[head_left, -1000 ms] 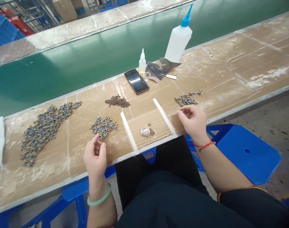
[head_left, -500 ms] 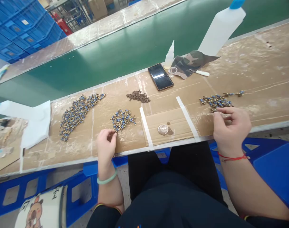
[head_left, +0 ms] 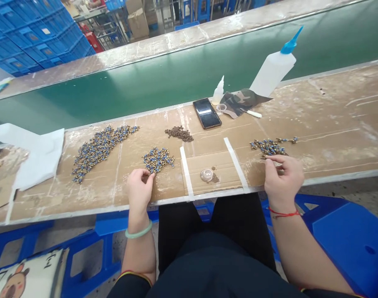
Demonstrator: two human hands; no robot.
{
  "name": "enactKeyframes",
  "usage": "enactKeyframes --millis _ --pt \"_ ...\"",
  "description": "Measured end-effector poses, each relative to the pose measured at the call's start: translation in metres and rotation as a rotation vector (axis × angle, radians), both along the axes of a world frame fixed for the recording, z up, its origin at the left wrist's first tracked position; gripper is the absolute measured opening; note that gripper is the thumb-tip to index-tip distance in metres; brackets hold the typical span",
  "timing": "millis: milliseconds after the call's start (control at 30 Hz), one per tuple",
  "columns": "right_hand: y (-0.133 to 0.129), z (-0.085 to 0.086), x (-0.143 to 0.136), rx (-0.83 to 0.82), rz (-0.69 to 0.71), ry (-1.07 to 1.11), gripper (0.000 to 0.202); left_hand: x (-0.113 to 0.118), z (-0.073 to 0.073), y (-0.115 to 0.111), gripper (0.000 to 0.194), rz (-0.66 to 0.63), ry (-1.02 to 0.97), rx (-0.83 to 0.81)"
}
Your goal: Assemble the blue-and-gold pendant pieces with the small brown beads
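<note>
My left hand (head_left: 140,187) is closed in a pinch at the near edge of a small pile of blue-and-brass metal parts (head_left: 158,159). Over on the right, my right hand (head_left: 283,178) also pinches, its fingertips touching the near side of another pile of the same parts (head_left: 269,147). What lies between the fingertips of either hand is too small to make out. Between the hands, a small round clear dish (head_left: 206,175) rests on a cardboard piece (head_left: 223,186) beside a dark wet spot. Farther back lies a heap of small brown pieces (head_left: 179,133).
A larger pile of blue-and-brass parts (head_left: 99,149) spreads at left, near a white sheet (head_left: 41,159) and a bottle. Toward the back are a phone (head_left: 207,113), a small dropper bottle (head_left: 218,92), camouflage cloth (head_left: 243,100), a white-handled tool (head_left: 254,113) and a large blue-capped bottle (head_left: 272,72).
The whole view has shifted, bringing the large bottle's blue tip into sight. Both hands stay pinched at the edges of their piles, with little visible movement against them.
</note>
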State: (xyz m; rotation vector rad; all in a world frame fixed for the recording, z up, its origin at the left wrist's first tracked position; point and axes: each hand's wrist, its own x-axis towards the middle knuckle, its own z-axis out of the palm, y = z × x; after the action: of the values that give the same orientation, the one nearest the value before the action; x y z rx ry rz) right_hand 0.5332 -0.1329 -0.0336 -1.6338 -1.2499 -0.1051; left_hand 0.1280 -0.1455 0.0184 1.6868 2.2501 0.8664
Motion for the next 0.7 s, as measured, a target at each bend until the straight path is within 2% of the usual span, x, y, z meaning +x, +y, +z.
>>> enactKeyframes --millis 100,167,233,333,367,400,467,533,600,700 --pt "-0.002 0.006 -0.004 0.033 0.004 0.047 0.022 0.003 0.008 -0.006 0.012 0.078 -0.085 0.013" --pt "-0.009 0.02 -0.017 0.093 0.019 0.074 0.021 0.003 0.012 -0.014 0.012 0.118 -0.195 0.07" --pt "-0.021 0.042 -0.041 0.172 0.089 0.094 0.02 0.006 0.014 -0.024 0.015 0.107 -0.371 0.13" --pt "-0.043 0.073 -0.085 0.183 0.474 0.124 0.017 0.025 0.006 -0.041 0.022 -0.041 -0.723 0.087" --pt "-0.049 0.079 -0.099 0.169 0.609 0.125 0.019 0.036 0.003 -0.046 0.025 -0.125 -0.851 0.011" --pt "-0.055 0.083 -0.11 0.159 0.688 0.112 0.023 0.049 0.0 -0.05 0.029 -0.219 -0.98 -0.088" --pt "-0.061 0.081 -0.123 0.116 0.846 0.136 0.027 0.078 -0.003 -0.057 0.037 -0.398 -1.227 -0.295" --pt "-0.065 0.072 -0.125 0.042 0.991 0.277 0.02 0.103 -0.002 -0.06 0.046 -0.488 -1.423 -0.419" --pt "-0.067 0.062 -0.119 -0.031 1.07 0.419 0.015 0.12 0.0 -0.061 0.052 -0.497 -1.538 -0.457" --pt "-0.071 0.051 -0.11 -0.112 1.092 0.514 0.015 0.13 0.001 -0.061 0.054 -0.496 -1.581 -0.471"
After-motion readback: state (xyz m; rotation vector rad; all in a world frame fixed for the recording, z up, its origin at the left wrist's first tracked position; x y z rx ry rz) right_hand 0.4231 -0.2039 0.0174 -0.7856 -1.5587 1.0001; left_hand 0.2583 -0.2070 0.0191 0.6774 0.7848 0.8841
